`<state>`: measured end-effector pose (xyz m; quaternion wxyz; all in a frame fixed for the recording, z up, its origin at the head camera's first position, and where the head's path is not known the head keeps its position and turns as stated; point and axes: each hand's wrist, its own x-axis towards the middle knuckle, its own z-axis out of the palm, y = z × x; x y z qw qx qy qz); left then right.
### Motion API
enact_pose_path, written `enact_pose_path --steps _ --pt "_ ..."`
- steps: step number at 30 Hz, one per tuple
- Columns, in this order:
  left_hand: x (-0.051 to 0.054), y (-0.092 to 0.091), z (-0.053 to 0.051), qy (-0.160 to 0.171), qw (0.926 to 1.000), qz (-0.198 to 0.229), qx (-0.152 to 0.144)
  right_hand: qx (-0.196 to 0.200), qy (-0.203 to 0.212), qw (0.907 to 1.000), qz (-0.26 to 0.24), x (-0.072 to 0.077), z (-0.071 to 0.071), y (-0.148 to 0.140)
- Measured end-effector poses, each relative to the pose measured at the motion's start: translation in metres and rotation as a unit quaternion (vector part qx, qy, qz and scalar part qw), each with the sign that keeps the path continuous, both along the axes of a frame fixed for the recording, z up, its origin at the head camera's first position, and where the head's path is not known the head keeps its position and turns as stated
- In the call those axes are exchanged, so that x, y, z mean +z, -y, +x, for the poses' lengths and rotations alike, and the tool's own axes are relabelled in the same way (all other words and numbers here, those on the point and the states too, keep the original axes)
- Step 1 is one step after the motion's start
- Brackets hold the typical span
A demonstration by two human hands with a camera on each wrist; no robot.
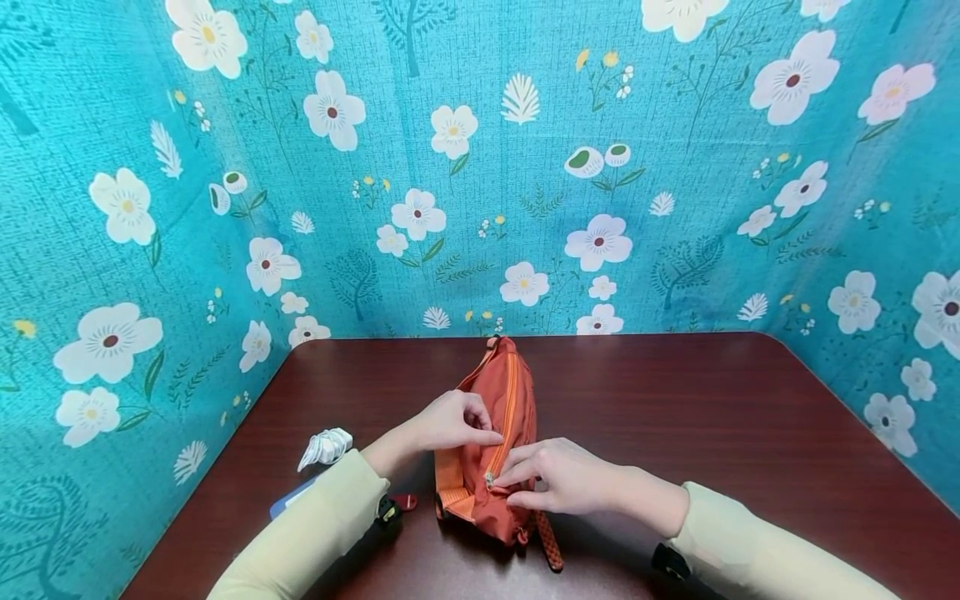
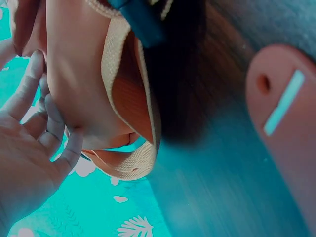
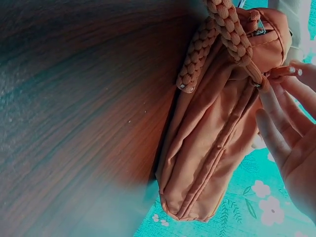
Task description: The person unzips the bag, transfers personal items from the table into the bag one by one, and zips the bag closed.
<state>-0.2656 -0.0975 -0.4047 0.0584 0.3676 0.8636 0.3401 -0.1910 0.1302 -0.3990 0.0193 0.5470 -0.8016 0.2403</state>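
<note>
Behind dark-red table (image 1: 675, 408), flowered turquoise cloth (image 1: 540, 192). Head view: orange bag (image 1: 522, 421) on table's middle, with zip pull (image 1: 488, 480) pinched by right hand (image 1: 558, 475). Left wrist view: find it gripped at edge by left hand (image 2: 34, 128); better keep taut. Right wrist view: guide pull evenly, away from braided cord (image 3: 229, 29).

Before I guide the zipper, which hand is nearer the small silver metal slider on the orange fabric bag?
Right. The right hand has its fingertips at the silver slider; the left hand touches the orange bag farther up, toward its far end.
</note>
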Motion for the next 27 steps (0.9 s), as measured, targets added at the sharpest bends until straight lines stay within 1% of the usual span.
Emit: enact_pose_path --steps 5,9,16,20,23,25,27 --pt "-0.005 0.002 -0.003 0.008 0.9994 0.023 -0.025 0.000 0.001 1.0000 0.002 0.000 0.000 0.000" --pt "-0.007 0.003 -0.005 0.017 0.9985 0.037 -0.036 -0.001 0.007 0.9999 -0.011 0.000 -0.001 0.000" --pt "-0.009 0.003 -0.006 0.021 0.9960 0.067 -0.055 0.000 0.011 0.9994 -0.034 -0.001 -0.002 0.001" --pt "-0.008 0.003 -0.004 0.039 0.9941 0.083 -0.057 0.002 -0.003 0.9992 -0.039 0.000 -0.003 0.000" --pt "-0.008 0.003 -0.003 0.054 0.9927 0.094 -0.054 0.000 -0.016 0.9984 -0.054 0.002 -0.004 -0.004" --pt "-0.009 0.004 -0.002 0.063 0.9913 0.105 -0.048 -0.007 -0.017 0.9975 -0.068 0.003 -0.005 -0.008" --pt "-0.010 0.004 -0.002 0.080 0.9888 0.120 -0.038 -0.018 -0.015 0.9966 -0.079 0.003 -0.006 -0.012"
